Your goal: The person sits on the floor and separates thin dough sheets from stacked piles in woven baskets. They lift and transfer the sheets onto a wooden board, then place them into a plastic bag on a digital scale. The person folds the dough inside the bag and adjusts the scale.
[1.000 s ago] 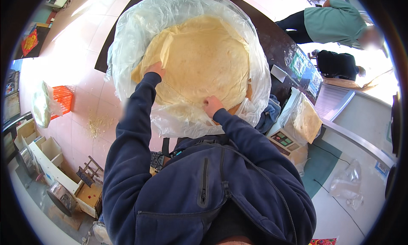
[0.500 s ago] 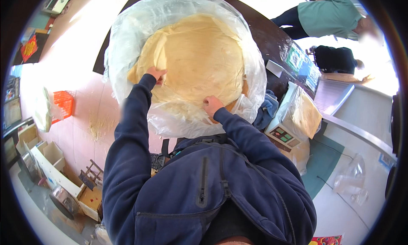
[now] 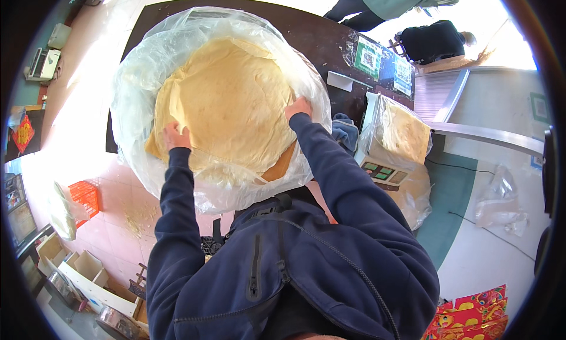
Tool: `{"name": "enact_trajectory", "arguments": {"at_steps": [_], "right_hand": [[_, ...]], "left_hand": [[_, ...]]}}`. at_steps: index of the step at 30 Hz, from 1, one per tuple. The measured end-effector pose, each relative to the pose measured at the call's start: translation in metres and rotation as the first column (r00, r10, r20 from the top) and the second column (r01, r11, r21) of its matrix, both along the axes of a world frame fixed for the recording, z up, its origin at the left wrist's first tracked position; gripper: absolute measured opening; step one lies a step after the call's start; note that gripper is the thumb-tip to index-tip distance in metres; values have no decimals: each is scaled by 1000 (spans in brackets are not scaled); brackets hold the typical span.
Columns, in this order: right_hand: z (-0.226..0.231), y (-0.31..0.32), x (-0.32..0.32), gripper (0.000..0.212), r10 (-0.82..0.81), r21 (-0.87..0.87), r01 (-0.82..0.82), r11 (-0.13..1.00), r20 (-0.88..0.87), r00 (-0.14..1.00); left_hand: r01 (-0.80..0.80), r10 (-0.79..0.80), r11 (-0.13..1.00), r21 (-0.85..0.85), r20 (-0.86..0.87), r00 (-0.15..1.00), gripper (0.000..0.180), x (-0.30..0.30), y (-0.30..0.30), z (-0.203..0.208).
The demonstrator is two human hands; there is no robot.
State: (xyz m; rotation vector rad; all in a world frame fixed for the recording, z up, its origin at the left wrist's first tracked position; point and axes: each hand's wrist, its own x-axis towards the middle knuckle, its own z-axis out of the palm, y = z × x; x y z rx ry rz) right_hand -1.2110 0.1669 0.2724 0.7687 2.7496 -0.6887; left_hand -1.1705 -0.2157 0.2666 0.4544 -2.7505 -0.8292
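Note:
A stack of large, thin, round pale-yellow sheets [image 3: 230, 98] lies in a big clear plastic bag [image 3: 138, 74] folded back around it, on a dark table. The sheets look soft, with wrinkled edges; whether they are dough or another food I cannot tell. My left hand [image 3: 177, 136] is curled at the near-left edge, its fingers on the top sheet. At the right edge my right hand [image 3: 299, 108] pinches the sheet's rim, with its fingertips partly hidden. A brown-orange surface [image 3: 280, 165] shows under the near-right edge.
The dark table [image 3: 295, 21] carries printed cards [image 3: 368, 58] on its right. Beside it stands a scale [image 3: 382, 172] topped with a plastic-wrapped pale stack [image 3: 404, 130]; a blue cloth [image 3: 344, 132] lies between. Two people are beyond the table. An orange crate [image 3: 85, 198] sits on the floor left.
My left hand has let the lifted fold down and shifted toward the near-left edge. My right hand has moved from the near edge to the right edge. The sheet now lies flatter; the view has shifted.

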Motion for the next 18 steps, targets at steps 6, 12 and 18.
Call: {"name": "enact_trajectory", "arguments": {"at_steps": [6, 12, 18], "right_hand": [[21, 6, -1, 37, 146, -287, -148, 946, -30, 989], [56, -15, 22, 31, 206, -222, -276, 935, -293, 934], [59, -31, 33, 33, 202, -420, -304, 855, -270, 941]], "left_hand": [[357, -361, 929, 102, 24, 932, 31, -43, 106, 10], [250, -549, 746, 617, 360, 754, 44, -120, 201, 26], [411, -523, 831, 374, 277, 806, 47, -95, 227, 19]]}}
